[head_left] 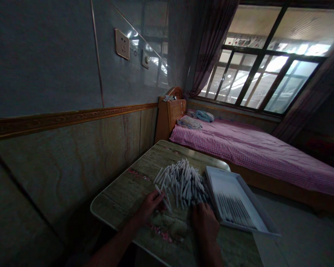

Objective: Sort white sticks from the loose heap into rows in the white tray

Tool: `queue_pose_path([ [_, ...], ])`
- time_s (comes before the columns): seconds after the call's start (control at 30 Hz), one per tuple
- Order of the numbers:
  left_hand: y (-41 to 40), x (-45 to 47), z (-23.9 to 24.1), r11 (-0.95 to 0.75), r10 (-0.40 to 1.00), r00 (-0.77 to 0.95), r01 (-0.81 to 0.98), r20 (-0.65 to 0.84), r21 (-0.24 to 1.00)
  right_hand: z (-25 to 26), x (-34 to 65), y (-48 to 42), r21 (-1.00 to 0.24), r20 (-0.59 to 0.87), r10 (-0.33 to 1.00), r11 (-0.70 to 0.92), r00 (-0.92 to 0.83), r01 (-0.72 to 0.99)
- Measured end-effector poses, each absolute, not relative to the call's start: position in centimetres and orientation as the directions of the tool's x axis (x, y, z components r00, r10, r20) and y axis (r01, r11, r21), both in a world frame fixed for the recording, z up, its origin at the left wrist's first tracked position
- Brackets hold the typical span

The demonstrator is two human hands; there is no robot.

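A heap of slim white pen-like sticks (183,180) lies loose on a small table (122,193). At the heap's near left edge, my left hand (151,205) is closed, thumb and fingers pinching at least one white pen-like stick (166,204). My right hand (204,220) rests at the near right edge of the heap with its fingers curled down; what they hold, if anything, is hidden. Beside it, on the right, a shallow white tray (228,180) holds a row of similar sticks (235,209) laid side by side, looking darker in the dim light.
The tray overhangs the table's right edge. Behind the table stands a bed (225,142) with a pink checked sheet and a wooden headboard (174,109). A tiled wall (114,137) runs along the left, with a socket (122,43) on it. A window (253,74) is at the back right.
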State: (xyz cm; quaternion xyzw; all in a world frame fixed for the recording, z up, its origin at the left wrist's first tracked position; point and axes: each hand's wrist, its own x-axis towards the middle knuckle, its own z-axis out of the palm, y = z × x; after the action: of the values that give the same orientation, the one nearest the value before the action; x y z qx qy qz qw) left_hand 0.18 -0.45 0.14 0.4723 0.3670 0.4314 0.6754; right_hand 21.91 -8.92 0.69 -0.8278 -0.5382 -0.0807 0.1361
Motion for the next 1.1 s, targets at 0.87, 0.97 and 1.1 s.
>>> queue_pose_path([
  [0.87, 1.2, -0.6, 0.2, 0.262, 0.955, 0.085, -0.686, -0.283, 0.678, -0.8, 21.4, -10.4, -0.574, 0.593, 0.795, 0.302, 0.131, 0.761],
  [0.97, 1.3, -0.8, 0.1, 0.275, 0.953, 0.111, -0.700, -0.281, 0.659, -1.0, 21.1, -10.4, -0.568, 0.586, 0.806, 0.334, 0.085, 0.752],
  [1.1, 1.4, -0.8, -0.3, 0.272, 0.956, 0.112, -0.692, -0.273, 0.669, -1.1, 21.0, -10.5, -0.575, 0.572, 0.817, 0.334, 0.075, 0.747],
])
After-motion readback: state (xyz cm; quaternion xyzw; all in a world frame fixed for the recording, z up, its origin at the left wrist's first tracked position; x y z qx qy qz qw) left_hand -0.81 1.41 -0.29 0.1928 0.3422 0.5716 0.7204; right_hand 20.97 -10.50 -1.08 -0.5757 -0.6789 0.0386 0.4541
